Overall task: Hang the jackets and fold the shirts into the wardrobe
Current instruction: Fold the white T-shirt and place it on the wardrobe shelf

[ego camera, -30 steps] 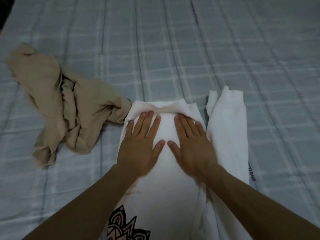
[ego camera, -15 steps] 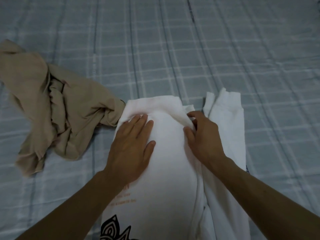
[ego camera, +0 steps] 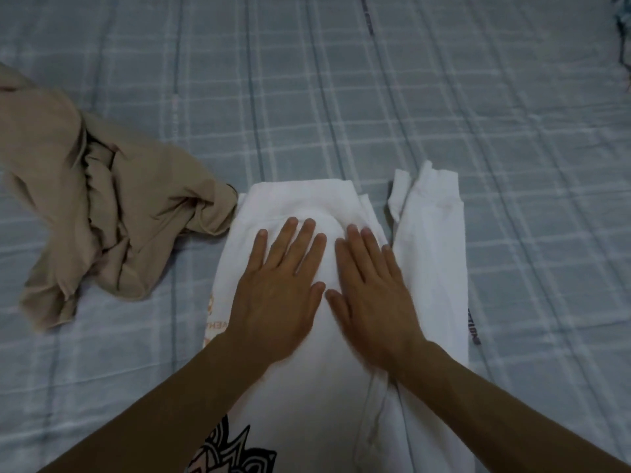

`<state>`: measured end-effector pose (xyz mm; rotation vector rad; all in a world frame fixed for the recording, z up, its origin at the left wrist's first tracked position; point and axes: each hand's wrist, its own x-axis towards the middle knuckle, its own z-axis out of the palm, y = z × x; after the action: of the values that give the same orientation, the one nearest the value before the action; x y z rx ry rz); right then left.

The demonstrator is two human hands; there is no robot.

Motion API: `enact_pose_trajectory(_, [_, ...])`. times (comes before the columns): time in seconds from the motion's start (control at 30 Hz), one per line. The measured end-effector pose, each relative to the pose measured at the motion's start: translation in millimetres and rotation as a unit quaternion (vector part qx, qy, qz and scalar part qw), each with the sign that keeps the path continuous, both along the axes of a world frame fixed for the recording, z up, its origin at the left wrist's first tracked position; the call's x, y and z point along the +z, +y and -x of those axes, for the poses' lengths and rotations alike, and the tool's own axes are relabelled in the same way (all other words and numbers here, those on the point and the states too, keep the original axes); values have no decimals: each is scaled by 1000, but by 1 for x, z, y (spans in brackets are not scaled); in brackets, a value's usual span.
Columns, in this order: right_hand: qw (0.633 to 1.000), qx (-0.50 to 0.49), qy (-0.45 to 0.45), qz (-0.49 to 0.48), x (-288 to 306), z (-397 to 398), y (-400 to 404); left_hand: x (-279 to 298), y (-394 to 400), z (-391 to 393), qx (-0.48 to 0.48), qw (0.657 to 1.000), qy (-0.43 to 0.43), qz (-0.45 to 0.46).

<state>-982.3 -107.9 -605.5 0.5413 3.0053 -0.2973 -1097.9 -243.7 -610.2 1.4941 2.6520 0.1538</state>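
Early on: both hands flat w/ straight fingers, left hand (ego camera: pixel 276 295) & right hand (ego camera: pixel 372 295) pressing the white shirt (ego camera: pixel 307 397), part-folded on the bed (ego camera: pixel 444 97); tan garment (ego camera: pixel 102 199) beside it untouched, wardrobe not in view

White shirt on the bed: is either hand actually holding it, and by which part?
Neither holds it. The left hand and right hand lie flat, fingers straight, pressing the white shirt near its folded far end.
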Motion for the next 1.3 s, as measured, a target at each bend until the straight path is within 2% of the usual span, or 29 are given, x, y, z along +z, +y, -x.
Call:
enact_pose_trajectory(0.1, [999, 14, -50, 15, -8, -4, 8, -14, -5, 5, -2, 999, -31, 7])
enact_pose_trajectory(0.17, [996, 18, -22, 89, 1, -1, 13, -14, -4, 4, 6, 999, -41, 14])
enact_pose_trajectory(0.23, [980, -18, 61, 187, 19, -4, 22, -5, 0, -1, 18, 998, -53, 9])
enact_pose_trajectory(0.27, [971, -47, 120, 199, 27, -8, 30, 1, 3, -3, 27, 998, -59, -1])
enact_pose_trajectory(0.33, [957, -110, 218, 155, 33, -19, 53, 14, 11, -9, 31, 997, -68, -34])
enact_pose_trajectory(0.37, [952, -145, 233, 136, 34, -24, 67, 20, 17, -13, 27, 995, -72, -62])
enact_pose_trajectory(0.47, [938, -258, 167, 158, 35, -33, 102, 37, 47, -24, 23, 982, -109, -155])
enact_pose_trajectory(0.53, [926, -305, 113, 192, 35, -31, 119, 49, 75, -29, 31, 967, -173, -183])
enact_pose_trajectory(0.6, [919, -323, 89, 209, 35, -26, 130, 59, 105, -30, 53, 951, -263, -154])
enact_pose_trajectory(0.67, [910, -343, 78, 218, 35, -18, 137, 63, 134, -27, 79, 936, -333, -87])
enact_pose_trajectory(0.77, [898, -369, 60, 233, 33, -8, 145, 62, 166, -21, 114, 917, -381, -32])
enact_pose_trajectory(0.9, [872, -394, 78, 280, 29, -2, 154, 62, 178, -18, 188, 889, -410, -79])
enact_pose_trajectory(1.0, [860, -395, 102, 306, 30, -4, 159, 65, 176, -21, 235, 847, -456, -142])
enact_pose_trajectory(1.07, [834, -400, 114, 363, 33, -6, 161, 68, 175, -24, 248, 805, -506, -186])
enact_pose_trajectory(1.13, [784, -419, 130, 438, 38, -11, 162, 72, 175, -28, 245, 769, -548, -219])
enact_pose_trajectory(1.23, [704, -448, 181, 520, 48, -24, 169, 80, 179, -34, 217, 739, -585, -254])
enact_pose_trajectory(1.3, [687, -456, 238, 513, 57, -39, 178, 86, 188, -39, 184, 727, -603, -271])
